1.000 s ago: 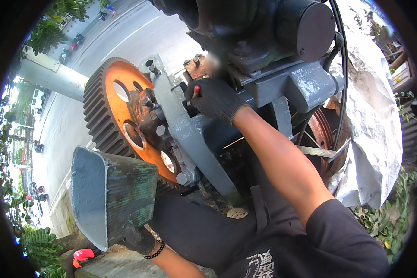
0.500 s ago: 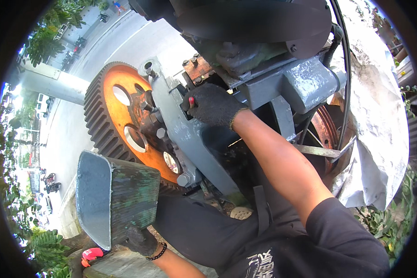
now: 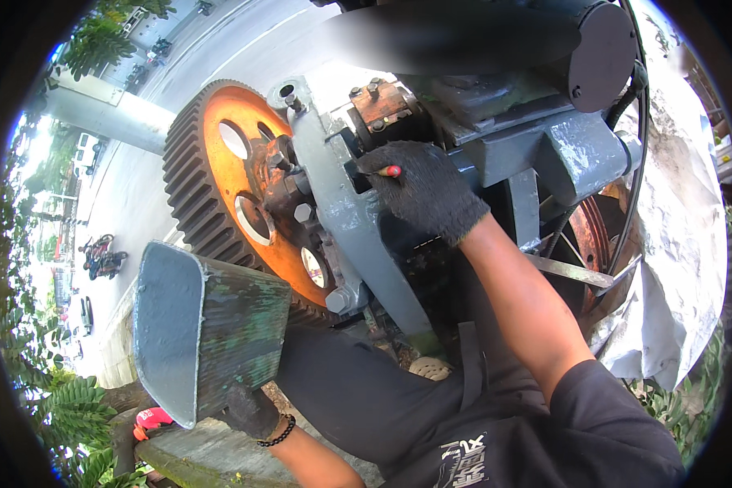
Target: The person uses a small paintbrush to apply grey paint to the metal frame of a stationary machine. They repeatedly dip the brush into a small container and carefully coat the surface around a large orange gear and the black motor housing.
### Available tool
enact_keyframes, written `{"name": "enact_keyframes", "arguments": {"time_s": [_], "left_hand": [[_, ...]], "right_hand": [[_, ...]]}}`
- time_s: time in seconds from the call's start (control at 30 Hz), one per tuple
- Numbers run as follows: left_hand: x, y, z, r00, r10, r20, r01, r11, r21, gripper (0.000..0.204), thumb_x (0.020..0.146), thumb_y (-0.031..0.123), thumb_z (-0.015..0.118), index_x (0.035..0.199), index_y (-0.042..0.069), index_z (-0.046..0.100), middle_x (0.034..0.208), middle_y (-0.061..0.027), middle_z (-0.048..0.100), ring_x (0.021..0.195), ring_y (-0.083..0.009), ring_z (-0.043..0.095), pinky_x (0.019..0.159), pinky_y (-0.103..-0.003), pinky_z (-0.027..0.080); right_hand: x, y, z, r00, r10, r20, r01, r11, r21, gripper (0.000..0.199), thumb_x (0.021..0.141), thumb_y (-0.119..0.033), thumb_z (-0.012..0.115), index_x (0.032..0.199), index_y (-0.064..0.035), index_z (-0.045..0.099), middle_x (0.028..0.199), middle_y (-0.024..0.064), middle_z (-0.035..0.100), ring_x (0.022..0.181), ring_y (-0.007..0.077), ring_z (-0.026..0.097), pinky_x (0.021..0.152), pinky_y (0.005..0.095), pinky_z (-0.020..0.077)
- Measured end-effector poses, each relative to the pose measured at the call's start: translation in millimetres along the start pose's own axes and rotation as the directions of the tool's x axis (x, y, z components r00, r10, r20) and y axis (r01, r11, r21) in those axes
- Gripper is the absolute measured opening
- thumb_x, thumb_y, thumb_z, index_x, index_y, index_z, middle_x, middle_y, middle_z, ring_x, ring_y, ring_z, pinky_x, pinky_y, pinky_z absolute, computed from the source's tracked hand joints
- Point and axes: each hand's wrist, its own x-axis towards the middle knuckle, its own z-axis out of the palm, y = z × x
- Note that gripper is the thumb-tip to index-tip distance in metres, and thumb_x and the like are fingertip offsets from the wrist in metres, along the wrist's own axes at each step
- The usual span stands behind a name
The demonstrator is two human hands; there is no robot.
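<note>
My left hand (image 3: 252,411), in a dark glove with a beaded bracelet at the wrist, grips the lower side of a tapered metal hopper-like box (image 3: 240,329). The box is tilted; its inside is grey and its outside is worn green and streaked. My right hand (image 3: 423,185), also gloved, is closed around a slim tool with a red-tipped handle (image 3: 393,171). The tool's other end is hidden by the fist. This hand is at a slot in the grey machine frame (image 3: 342,187), just right of a large orange gear (image 3: 220,122) with dark teeth.
A rust-orange bearing block (image 3: 380,106) sits beyond my right hand. The dark machine body (image 3: 496,106) and cables rise at the upper right, beside a crumpled white sheet (image 3: 675,244). A red object (image 3: 150,420) lies at lower left. A road with a motorcycle (image 3: 103,257) runs beyond.
The view has shifted, so the machine appears farther right. My right hand stays by the frame slot with the tool, its fist slightly turned. My left hand keeps its hold on the box.
</note>
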Motion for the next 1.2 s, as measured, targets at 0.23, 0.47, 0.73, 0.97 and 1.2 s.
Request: {"name": "enact_keyframes", "arguments": {"time_s": [0.23, 0.47, 0.73, 0.97, 1.2], "left_hand": [[0, 9, -1, 0.979, 0.199, 0.031, -0.198, 0.919, 0.341, 0.069, 0.099, 0.022, 0.07, 0.153, -0.001, 0.034, 0.155, -0.0186, 0.046, 0.136, -0.0315, 0.053, 0.114, -0.047, 0.048], [-4, -17, -12, 0.998, -0.043, 0.052, 0.056, 0.963, -0.265, 0.065, 0.104, 0.026, 0.062, 0.157, 0.001, 0.033, 0.159, -0.0173, 0.042, 0.139, -0.0313, 0.05, 0.117, -0.047, 0.045], [-7, 19, 3, 0.998, -0.034, -0.046, 0.032, 0.998, -0.049, 0.056, 0.098, 0.012, 0.071, 0.146, -0.002, 0.045, 0.147, -0.0182, 0.051, 0.129, -0.0306, 0.057, 0.11, -0.042, 0.05], [0, 42, 18, 0.988, -0.148, -0.049, 0.101, 0.844, -0.527, 0.059, 0.097, 0.01, 0.072, 0.146, -0.004, 0.044, 0.146, -0.018, 0.052, 0.129, -0.0276, 0.057, 0.104, -0.037, 0.054], [10, 27, 16, 0.932, 0.362, -0.006, -0.347, 0.898, 0.27, 0.048, 0.095, 0.019, 0.074, 0.141, 0.009, 0.06, 0.143, -0.0128, 0.063, 0.134, -0.036, 0.058, 0.116, -0.054, 0.043]], "right_hand": [[39, 14, 10, 0.982, 0.062, 0.178, -0.034, 0.987, -0.157, 0.02, 0.089, -0.018, 0.068, 0.103, -0.0072, 0.077, 0.102, 0.0167, 0.074, 0.094, 0.038, 0.07, 0.085, 0.0445, 0.0561], [3, -6, 0, 0.962, -0.202, -0.183, 0.178, 0.974, -0.138, 0.021, 0.09, -0.021, 0.072, 0.106, -0.0067, 0.077, 0.103, 0.0127, 0.076, 0.099, 0.0329, 0.072, 0.092, 0.0426, 0.0559], [31, 42, 18, 0.984, -0.113, 0.139, 0.122, 0.991, -0.059, 0.02, 0.092, -0.021, 0.072, 0.105, -0.0062, 0.076, 0.103, 0.0137, 0.076, 0.1, 0.0296, 0.072, 0.089, 0.0402, 0.0561], [-11, 5, 10, 0.944, -0.091, -0.318, 0.067, 0.994, -0.087, 0.017, 0.092, -0.015, 0.072, 0.106, -0.0058, 0.075, 0.105, 0.0166, 0.074, 0.1, 0.031, 0.072, 0.086, 0.04, 0.0564], [10, 9, 19, 0.934, 0.073, -0.349, -0.127, 0.983, -0.135, 0.028, 0.096, -0.03, 0.061, 0.1, -0.0036, 0.071, 0.102, 0.0232, 0.071, 0.097, 0.043, 0.068, 0.084, 0.0504, 0.0538]]}}
